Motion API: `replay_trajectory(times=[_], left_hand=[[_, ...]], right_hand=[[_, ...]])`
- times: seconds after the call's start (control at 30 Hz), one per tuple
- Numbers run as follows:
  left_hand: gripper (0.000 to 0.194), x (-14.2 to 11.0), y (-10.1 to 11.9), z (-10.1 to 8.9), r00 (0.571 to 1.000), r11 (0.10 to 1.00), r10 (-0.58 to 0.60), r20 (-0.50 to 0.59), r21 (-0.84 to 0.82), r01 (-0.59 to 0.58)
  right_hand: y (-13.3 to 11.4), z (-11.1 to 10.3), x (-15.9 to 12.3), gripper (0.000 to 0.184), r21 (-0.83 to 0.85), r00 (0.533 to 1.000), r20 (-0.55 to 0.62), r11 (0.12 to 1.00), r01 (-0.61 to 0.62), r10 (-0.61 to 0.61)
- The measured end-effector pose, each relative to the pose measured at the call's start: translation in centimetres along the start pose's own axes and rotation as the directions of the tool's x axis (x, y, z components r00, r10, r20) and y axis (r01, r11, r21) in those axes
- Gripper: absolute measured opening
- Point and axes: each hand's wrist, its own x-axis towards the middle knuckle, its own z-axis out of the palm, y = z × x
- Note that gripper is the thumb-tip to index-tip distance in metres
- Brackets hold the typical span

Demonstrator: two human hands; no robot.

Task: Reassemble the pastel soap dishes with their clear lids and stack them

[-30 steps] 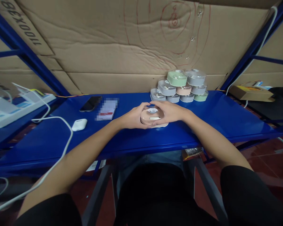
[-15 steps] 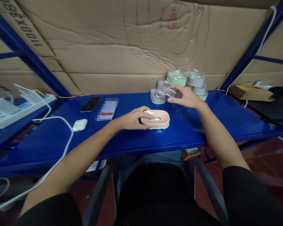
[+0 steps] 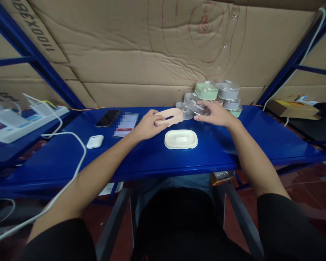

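A peach oval cover with a long slot hangs tilted in my left hand, whose fingers are closed on its left end. Below it on the blue table lies a cream oval base with a raised strip in its middle. My right hand has thumb and fingers apart beside a clear plastic cover at the front of the stack; whether the fingertips touch it I cannot tell. Behind that hand are a green case and a grey case under clear lids.
On the left of the table lie a dark phone, a phone with a lit screen and a white earbud case. A white cable crosses my left arm. Cardboard walls the back.
My left hand has lifted the peach cover off the cream base and moved it back and left, uncovering the base. My right hand stays by the stack with its fingers more spread.
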Motion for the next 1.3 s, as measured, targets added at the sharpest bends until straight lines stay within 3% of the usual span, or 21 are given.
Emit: replay_trajectory(times=[0.13, 0.43, 0.63, 1.0, 1.3], left_hand=[[0.047, 0.3, -0.4, -0.1, 0.988, 0.985, -0.15, -0.018, 0.087, 0.151], [0.052, 0.3, -0.1, -0.2, 0.966, 0.953, -0.255, 0.053, 0.181, 0.241], [0.062, 0.4, -0.5, -0.1, 0.952, 0.936, -0.285, 0.109, 0.248, 0.252], [0.061, 0.5, -2.1, 0.4, 0.974, 0.958, -0.205, 0.098, 0.223, 0.179], [0.063, 0.4, -2.3, 0.7, 0.979, 0.965, -0.166, 0.117, 0.226, 0.137]], right_hand=[[-0.6, -0.4, -0.1, 0.095, -0.007, 0.984, 0.164, 0.998, -0.068, 0.069], [-1.1, -0.7, -0.2, 0.095, -0.044, 0.899, 0.393, 0.98, -0.192, 0.194], [-0.8, -0.7, -0.1, 0.093, -0.113, 0.882, 0.425, 0.978, -0.174, 0.206], [0.1, 0.0, 0.2, 0.095, -0.143, 0.881, 0.419, 0.974, -0.175, 0.219], [0.7, 0.1, 0.3, 0.085, -0.122, 0.893, 0.431, 0.988, -0.089, 0.134]])
